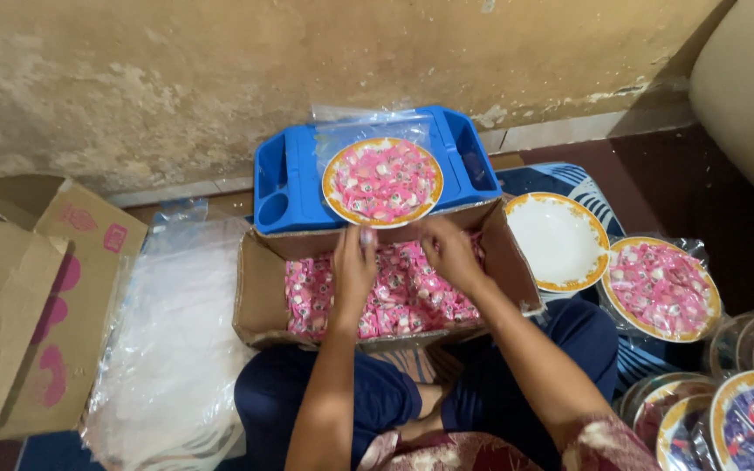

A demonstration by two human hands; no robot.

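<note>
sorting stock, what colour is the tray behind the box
Blue tray, clearest in the head view.

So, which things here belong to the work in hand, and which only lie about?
In use:
- left hand, right hand
- open box of pink sweets
- filled plate
- blue tray

Lying about:
- empty plate
- wrapped plate
- side carton
- plastic bags

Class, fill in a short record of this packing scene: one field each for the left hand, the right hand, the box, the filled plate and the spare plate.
left hand: over the sweets, pinching one pink sweet
right hand: in the box, on the sweets
cardboard box: open, on the lap, full of pink wrapped sweets
filled plate: on blue tray, heaped with pink sweets
empty plate: white, yellow-rimmed, right of box
</note>
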